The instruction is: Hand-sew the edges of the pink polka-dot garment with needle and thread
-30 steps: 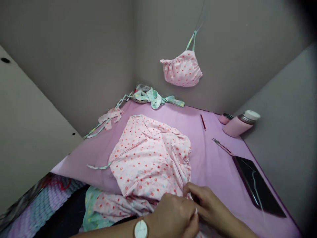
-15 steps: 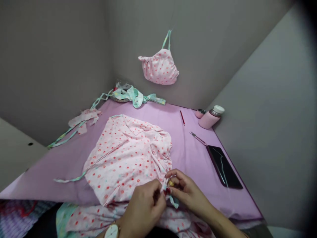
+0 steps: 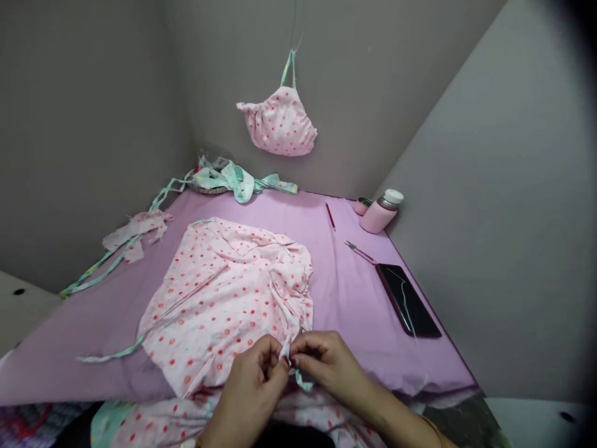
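Observation:
A pink cloth with red dots lies spread over the lilac table cover, and more of the same fabric drapes over my lap. At its near right corner, my left hand pinches a gathered bit of the cloth. Close against it, my right hand has thumb and fingers pressed together on the same gathered edge. A mint-green strip dangles below the fingertips. Whether a needle or thread is between the fingers is too small to tell. Another thin tie trails off the cloth's left side.
Right of the cloth lie a phone with thread on it, small thread snips and a red pencil. A pink bottle stands behind them. Mint fabric pieces sit at the back; a dotted pouch-like piece hangs on the wall.
The view has shifted, so everything sits further left. My right hand's fingers, spread and raised before, have closed in beside the left hand at the gathered edge.

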Action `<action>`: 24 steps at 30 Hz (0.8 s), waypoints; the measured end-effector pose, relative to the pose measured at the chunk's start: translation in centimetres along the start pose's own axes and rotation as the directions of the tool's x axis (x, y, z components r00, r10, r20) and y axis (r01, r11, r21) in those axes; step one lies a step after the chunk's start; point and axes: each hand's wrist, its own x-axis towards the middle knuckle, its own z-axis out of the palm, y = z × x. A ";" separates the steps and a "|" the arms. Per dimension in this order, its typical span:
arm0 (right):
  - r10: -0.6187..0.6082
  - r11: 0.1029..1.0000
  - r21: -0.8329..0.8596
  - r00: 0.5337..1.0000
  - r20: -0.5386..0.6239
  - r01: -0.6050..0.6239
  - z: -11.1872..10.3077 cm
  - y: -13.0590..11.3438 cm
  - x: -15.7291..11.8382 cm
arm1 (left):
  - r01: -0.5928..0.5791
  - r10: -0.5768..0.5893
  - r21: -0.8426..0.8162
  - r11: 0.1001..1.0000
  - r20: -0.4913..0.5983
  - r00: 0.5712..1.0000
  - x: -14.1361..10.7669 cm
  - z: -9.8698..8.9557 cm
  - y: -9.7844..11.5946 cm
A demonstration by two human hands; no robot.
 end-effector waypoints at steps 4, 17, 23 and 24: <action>-0.195 0.971 -0.136 0.981 0.007 0.195 0.5 0.7 0.3 | -0.008 0.009 0.046 0.999 -0.023 1.000 -0.3 -0.1 0.3; -0.088 0.695 -0.682 0.968 0.235 0.229 0.8 0.8 0.7 | 0.010 -0.005 0.146 0.989 -0.033 0.999 -0.7 -0.3 0.6; -0.009 0.725 -0.678 0.986 0.167 0.122 1.5 1.3 0.9 | -0.007 0.016 0.207 0.978 -0.043 0.999 -0.9 -0.2 0.9; -0.037 0.697 -0.703 0.986 0.160 0.140 1.7 1.6 0.7 | -0.010 0.021 0.230 0.973 -0.043 0.999 -1.0 -0.2 1.0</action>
